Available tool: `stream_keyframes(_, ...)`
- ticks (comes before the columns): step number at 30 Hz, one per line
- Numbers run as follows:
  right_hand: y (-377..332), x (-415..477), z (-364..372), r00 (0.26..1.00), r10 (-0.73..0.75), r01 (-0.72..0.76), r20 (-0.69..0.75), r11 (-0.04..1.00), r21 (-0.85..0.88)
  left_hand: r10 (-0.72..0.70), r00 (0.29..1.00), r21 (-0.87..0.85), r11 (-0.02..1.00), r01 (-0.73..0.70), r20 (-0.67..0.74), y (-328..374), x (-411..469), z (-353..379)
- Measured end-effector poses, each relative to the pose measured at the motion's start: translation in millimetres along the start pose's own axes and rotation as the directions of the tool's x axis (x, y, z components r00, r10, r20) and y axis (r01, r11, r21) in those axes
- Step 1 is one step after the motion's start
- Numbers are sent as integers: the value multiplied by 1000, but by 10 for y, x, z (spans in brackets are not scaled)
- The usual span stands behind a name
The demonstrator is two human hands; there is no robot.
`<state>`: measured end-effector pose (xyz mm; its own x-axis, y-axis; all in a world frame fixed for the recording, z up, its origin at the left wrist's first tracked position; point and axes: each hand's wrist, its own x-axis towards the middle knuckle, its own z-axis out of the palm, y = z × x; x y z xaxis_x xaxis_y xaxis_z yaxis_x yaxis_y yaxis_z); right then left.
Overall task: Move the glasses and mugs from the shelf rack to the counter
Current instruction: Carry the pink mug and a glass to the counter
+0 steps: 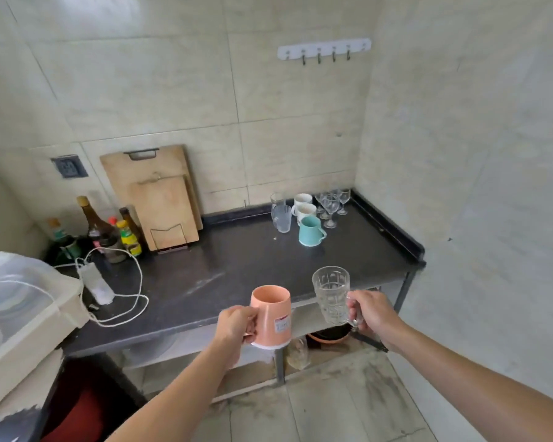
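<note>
While held: pink mug, glass mug, empty.

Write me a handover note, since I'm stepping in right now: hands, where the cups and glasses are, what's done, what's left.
Left hand: grip on the handle of the pink mug, held upright near the counter's front edge.
Right hand: grip on the handle of the glass mug, also in the air.
Done: two tumblers, two white mugs, a teal mug and wine glasses stand at the counter's back right.
Left: set both held mugs down beside that group. The rack isn't in view, so check it.
</note>
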<state>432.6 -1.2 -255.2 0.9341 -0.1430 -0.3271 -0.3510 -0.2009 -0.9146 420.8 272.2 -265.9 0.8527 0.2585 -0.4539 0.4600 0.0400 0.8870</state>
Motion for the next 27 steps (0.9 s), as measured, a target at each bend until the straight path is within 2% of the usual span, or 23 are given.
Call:
stream_keyframes(4, -236, 394, 10, 999, 14, -14, -51, 1000, 14, 5, 1000, 74, 997, -5, 1, 293, 635, 142)
stream_keyframes(11, -352, 1245, 2, 997, 63, -63, -42, 998, 0, -59, 998, 103, 993, 59, -5, 508, 1527, 531)
stream_keyframes(20, -444, 2897, 126, 988, 109, -104, 112, 993, -48, -136, 988, 99, 985, 143, -73, 823, 2687, 1075)
stream_keyframes(27, -466, 3849, 257, 954, 191, -170, 229, 979, -108, -213, 968, 17, 976, 217, -135, 1042, 3357, 1458)
